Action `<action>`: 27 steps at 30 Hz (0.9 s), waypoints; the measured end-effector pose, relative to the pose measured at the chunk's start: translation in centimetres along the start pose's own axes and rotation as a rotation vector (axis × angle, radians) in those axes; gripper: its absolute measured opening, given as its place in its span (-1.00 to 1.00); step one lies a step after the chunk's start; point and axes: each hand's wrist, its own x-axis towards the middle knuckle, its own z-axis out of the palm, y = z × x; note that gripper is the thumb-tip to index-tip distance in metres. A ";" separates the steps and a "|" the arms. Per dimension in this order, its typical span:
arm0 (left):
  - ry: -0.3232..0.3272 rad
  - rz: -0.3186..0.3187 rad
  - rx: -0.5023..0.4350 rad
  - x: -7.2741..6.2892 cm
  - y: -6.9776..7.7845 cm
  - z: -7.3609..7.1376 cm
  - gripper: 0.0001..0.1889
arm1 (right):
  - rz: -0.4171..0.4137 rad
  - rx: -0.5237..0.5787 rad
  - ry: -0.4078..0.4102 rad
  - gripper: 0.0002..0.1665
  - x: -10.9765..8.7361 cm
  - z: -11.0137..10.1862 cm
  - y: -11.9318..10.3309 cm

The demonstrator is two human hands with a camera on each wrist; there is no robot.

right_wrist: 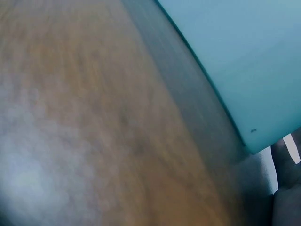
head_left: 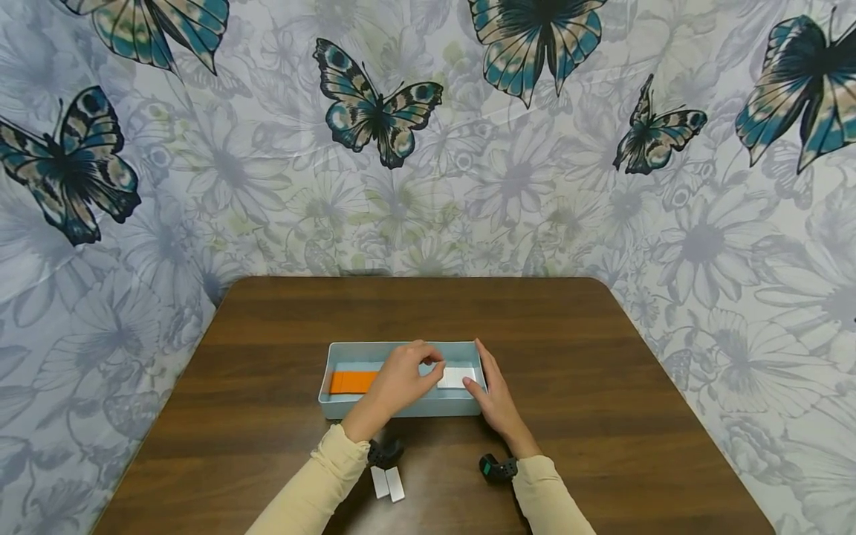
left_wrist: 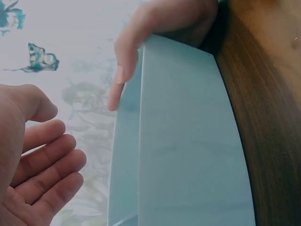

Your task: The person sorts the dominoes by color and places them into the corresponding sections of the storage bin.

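Observation:
A long, shallow light-blue tray (head_left: 428,407) stands on the table. A flat orange piece (head_left: 352,382) lies in its left part and a white piece (head_left: 453,377) in its right part. My left hand (head_left: 403,375) is raised over the tray's middle; in the left wrist view, its fingers (left_wrist: 61,162) are loosely bent, with nothing between them and the thumb. My right hand (head_left: 496,400) holds the tray's right end, thumb over the rim and fingers along the outside. In the right wrist view, only a dark part of that hand (right_wrist: 287,188) shows beside the tray corner.
Two small white strips (head_left: 388,483) lie side by side on the brown wooden table (head_left: 602,431), in front of the tray near my left wrist. Behind the table hangs a cloth (head_left: 428,208) printed with flowers and butterflies. Each wrist wears a black band.

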 end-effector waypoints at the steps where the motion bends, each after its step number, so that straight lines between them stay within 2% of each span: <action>1: 0.003 0.004 0.003 -0.2 0.1 -0.1 -0.91 | 0.001 0.001 0.002 -0.10 0.0 0.0 0.0; 5: 0.017 0.002 -0.006 -1.1 0.4 -0.5 -0.91 | 0.000 0.003 0.009 -0.11 0.0 -0.1 -0.2; 13: 0.044 -0.043 -0.039 -3.5 0.9 -0.7 -0.91 | 0.000 0.007 0.006 -0.11 0.1 -0.1 -0.1; 17: 0.051 -0.030 -0.054 -4.6 0.8 -0.9 -0.93 | -0.015 0.029 -0.001 -0.11 0.0 -0.2 -0.7; 22: 0.043 -0.060 -0.075 -6.1 0.7 -0.9 -0.91 | -0.009 0.033 0.007 -0.12 0.0 0.0 -0.2; 27: 0.054 -0.058 -0.083 -7.5 0.2 -0.7 -0.90 | 0.001 0.032 -0.001 -0.13 -0.1 -0.1 -1.3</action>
